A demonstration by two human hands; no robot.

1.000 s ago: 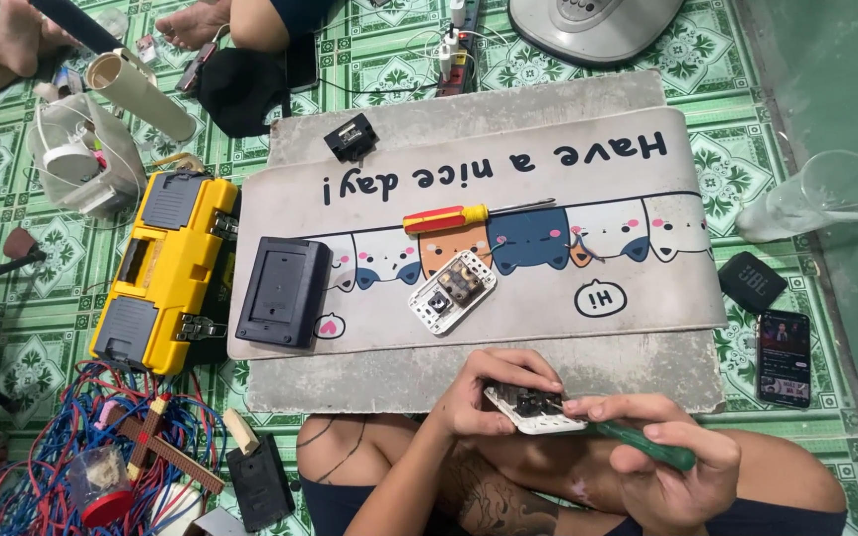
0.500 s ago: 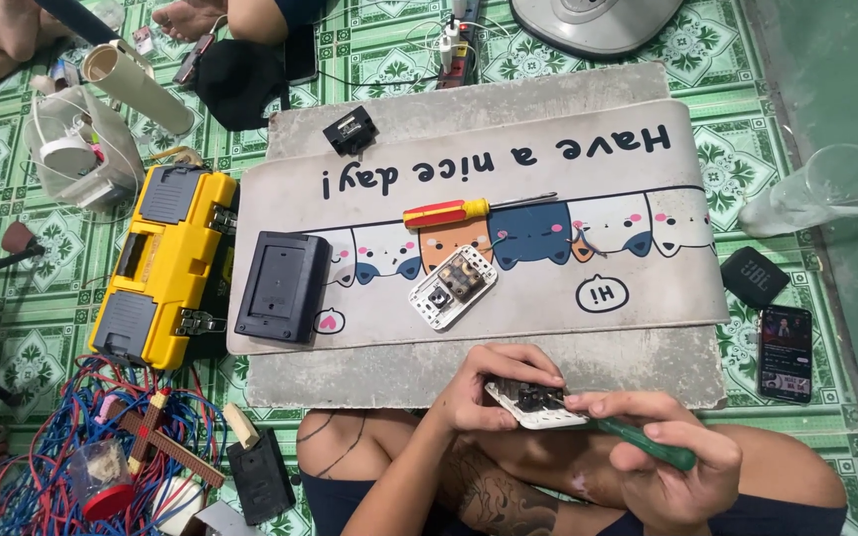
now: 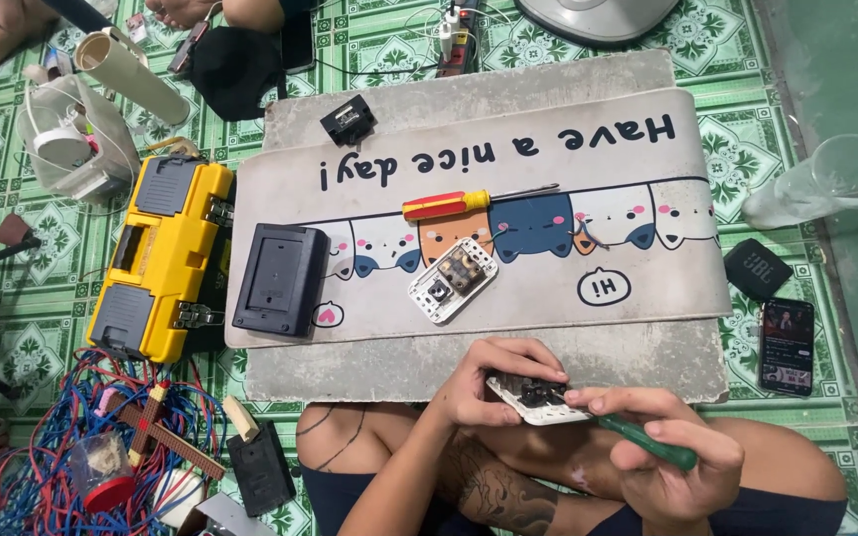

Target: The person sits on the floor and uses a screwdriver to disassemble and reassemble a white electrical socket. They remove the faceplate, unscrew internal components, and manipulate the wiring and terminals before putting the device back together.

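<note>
open: mat's right half [image 3: 638, 268] | blocked: screwdriver [image 3: 449, 204], white switch plate [image 3: 453, 280], black box [image 3: 281, 279] on the left | floor left: yellow toolbox [image 3: 159, 256]

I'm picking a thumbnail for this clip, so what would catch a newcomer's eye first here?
Most likely the two hands at the bottom: the left hand holds a small white switch plate while the right hand works on it with a green-handled screwdriver. Next, the bright yellow toolbox at the left and the cartoon mat with a red and yellow screwdriver lying on it.
</note>
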